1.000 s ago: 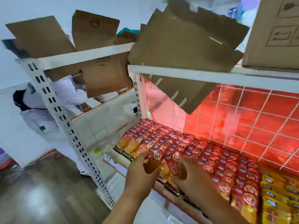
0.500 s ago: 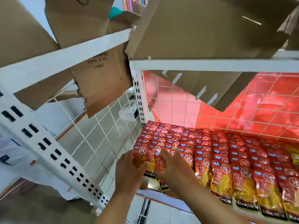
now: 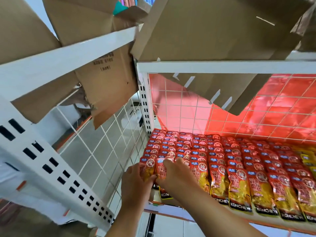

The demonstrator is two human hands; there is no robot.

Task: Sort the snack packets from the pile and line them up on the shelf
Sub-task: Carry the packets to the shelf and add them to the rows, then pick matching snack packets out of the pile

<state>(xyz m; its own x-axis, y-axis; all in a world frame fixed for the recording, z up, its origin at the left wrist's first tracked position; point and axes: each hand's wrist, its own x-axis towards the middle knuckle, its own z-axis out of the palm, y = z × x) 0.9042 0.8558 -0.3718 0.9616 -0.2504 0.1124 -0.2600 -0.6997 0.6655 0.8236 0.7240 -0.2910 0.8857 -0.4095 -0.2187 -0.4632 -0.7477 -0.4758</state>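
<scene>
Reaching in from below with both forearms. Pinching a red-and-yellow snack packet [image 3: 148, 169] by its left edge with the left hand [image 3: 136, 183], fingers curled onto it. Grasping the neighbouring packet [image 3: 162, 171] with the right hand [image 3: 177, 177], fingertips bent over its top edge. Both packets at the front left corner of the shelf [image 3: 213, 216], touching each other. Beyond, filling the shelf in overlapping rows: more red packets [image 3: 220, 151], with yellow packets [image 3: 307, 157] far right. Behind, a white wire grid [image 3: 256, 120] over red backing. Overhead, cardboard flaps [image 3: 213, 35] hanging past the upper shelf.
</scene>
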